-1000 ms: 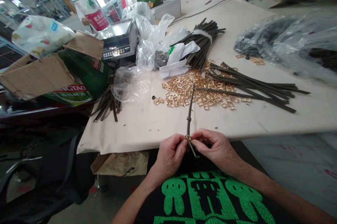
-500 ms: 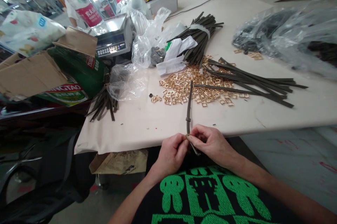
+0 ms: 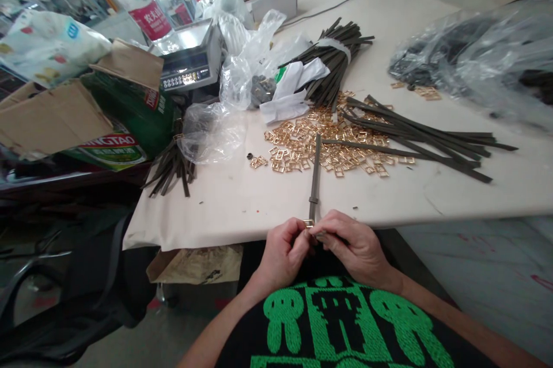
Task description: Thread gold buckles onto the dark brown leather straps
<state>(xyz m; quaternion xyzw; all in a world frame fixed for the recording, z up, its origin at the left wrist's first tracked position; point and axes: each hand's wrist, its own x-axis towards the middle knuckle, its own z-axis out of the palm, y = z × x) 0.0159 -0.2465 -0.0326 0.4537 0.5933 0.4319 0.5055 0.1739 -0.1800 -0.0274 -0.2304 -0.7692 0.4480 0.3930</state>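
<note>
One strap (image 3: 315,178), head view: lies across tabletop (image 3: 224,201) to near edge. Left hand (image 3: 283,247) pinches its buckle (image 3: 308,223); right hand (image 3: 354,244) seems closed on strap's end. Its tail, dangling below half a second ago, now out of sight; likely turned up at buckle.

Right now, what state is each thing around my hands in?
Left hand, pinching the buckle
Right hand, pinching the strap
Buckle, gripped, partly hidden
Strap, extended, nearly straight
Buckle pile, spread loosely
Strap bundle, banded
Loose straps, fanned out
Cardboard box, flaps open
Far-right plastic bag, crumpled
</note>
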